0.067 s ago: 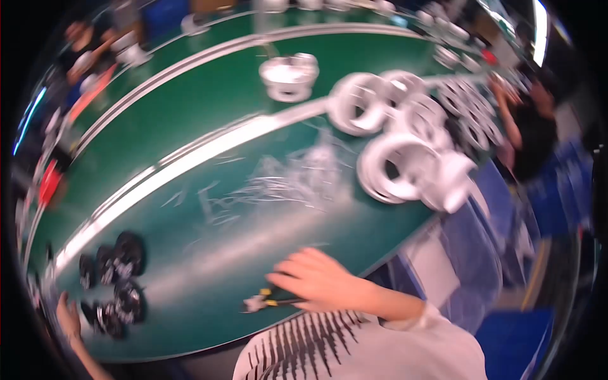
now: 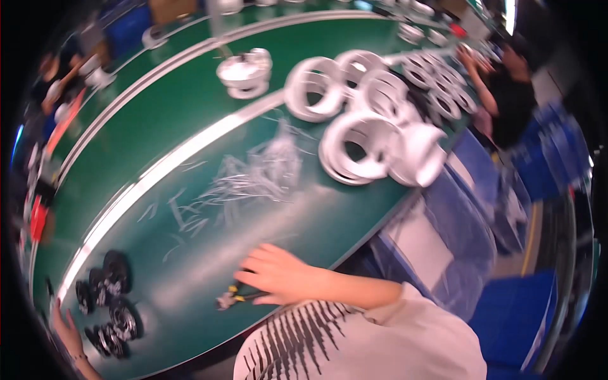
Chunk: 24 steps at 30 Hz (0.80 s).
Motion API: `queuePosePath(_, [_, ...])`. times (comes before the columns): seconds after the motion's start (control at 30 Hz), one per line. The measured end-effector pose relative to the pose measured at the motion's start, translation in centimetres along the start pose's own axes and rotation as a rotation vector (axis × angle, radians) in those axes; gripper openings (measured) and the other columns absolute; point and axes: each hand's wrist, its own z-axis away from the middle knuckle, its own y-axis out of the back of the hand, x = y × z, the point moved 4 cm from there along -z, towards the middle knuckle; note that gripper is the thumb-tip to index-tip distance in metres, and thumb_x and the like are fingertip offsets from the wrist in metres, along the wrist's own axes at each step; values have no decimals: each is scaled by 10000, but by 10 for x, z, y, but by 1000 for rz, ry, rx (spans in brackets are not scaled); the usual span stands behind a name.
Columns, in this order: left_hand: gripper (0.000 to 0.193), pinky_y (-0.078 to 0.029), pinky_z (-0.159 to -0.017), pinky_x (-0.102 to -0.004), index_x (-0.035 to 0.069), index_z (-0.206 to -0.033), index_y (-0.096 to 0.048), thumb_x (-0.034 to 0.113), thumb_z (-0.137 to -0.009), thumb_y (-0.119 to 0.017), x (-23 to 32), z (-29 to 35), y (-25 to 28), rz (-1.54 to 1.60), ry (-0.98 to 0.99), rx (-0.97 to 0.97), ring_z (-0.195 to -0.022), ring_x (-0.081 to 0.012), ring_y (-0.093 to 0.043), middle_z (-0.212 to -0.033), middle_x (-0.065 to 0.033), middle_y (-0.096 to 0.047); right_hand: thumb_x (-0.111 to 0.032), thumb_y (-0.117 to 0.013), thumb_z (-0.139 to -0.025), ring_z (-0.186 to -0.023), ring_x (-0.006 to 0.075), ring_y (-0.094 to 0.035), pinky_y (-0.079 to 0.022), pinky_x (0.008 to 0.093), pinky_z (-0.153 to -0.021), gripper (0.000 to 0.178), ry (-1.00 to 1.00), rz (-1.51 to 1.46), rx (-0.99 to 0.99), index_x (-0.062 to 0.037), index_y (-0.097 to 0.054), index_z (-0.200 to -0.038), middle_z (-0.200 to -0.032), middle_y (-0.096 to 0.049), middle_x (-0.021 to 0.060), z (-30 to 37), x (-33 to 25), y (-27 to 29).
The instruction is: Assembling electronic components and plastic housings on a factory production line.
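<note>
My right hand (image 2: 275, 277) rests low over the green table with its fingers stretched out and spread. Under its thumb side lies a pair of cutting pliers (image 2: 227, 299) with black and yellow handles; the handle ends are hidden by the hand. At the far left, my left hand (image 2: 68, 330) reaches along the table's edge, fingers extended, beside several black round wheel-like parts (image 2: 125, 318). No object shows in its fingers, though blur softens them. Beyond my right hand, a loose heap of thin clear strips (image 2: 253, 177) is spread on the tabletop.
Several large white rings (image 2: 361, 149) stand clustered at the right, with thinner rings (image 2: 437, 82) behind. A white bowl-shaped part (image 2: 246, 75) sits on the green belt past a pale rail (image 2: 209, 136). Blue bins (image 2: 513, 310) stand right; a co-worker (image 2: 506, 95) is at the far right.
The whole view has turned slightly, so the table's things sit further left. Both hands keep about the same places beside the pliers and the black parts.
</note>
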Motion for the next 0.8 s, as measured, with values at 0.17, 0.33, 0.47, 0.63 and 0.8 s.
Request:
queuePosePath(0.17, [378, -329, -940, -346, -26, -1179, -448, -33, -802, -467, 293, -30, 84, 230, -475, 206, -1118, -302, -448, -1196, -164, -477, -386, -727, -554, -1127, 292, -380, -195, 513, -1007, 610, -5, 105, 190, -28, -529, -1006, -1102, -476, 127, 2, 11, -14])
queuePosePath(0.33, [405, -345, -937, -417, -16, -1133, -484, -85, -735, -465, 402, 24, 86, 480, -937, 143, -1102, -368, -454, -1177, -198, -483, -281, -706, -613, -1145, 317, -404, -261, 558, -967, 470, 212, -6, 603, -1, -557, -961, -1132, -489, 169, 60, -17, 44])
queuePosePath(0.47, [617, -236, -975, -529, 50, -1253, -344, 62, -683, -579, 463, 92, 40, 609, -1019, -144, -1200, -438, -297, -1294, -225, -342, -85, -611, -666, -804, 267, -573, -461, 388, -727, 207, -158, 283, 916, -32, -574, -863, -864, -604, 94, 201, 19, 107])
queuePosePath(0.63, [766, -42, -964, -627, 32, -1316, -222, 130, -676, -631, 512, 129, 9, 482, -887, -132, -1259, -493, -55, -1357, -312, -128, -47, -602, -679, -836, 281, -568, -450, 326, -722, 264, -1127, 527, 1160, -17, -569, -939, -910, -589, 139, 432, 140, 101])
queuePosePath(0.8, [328, -297, -852, -611, 20, -1028, -508, 60, -707, -560, 589, 128, 36, 422, -1036, 46, -1009, -383, -478, -1092, -218, -496, -221, -700, -626, -1042, 308, -490, -382, 376, -900, 584, -1510, 448, 606, 7, -476, -1115, -1122, -508, 192, 520, 263, 52])
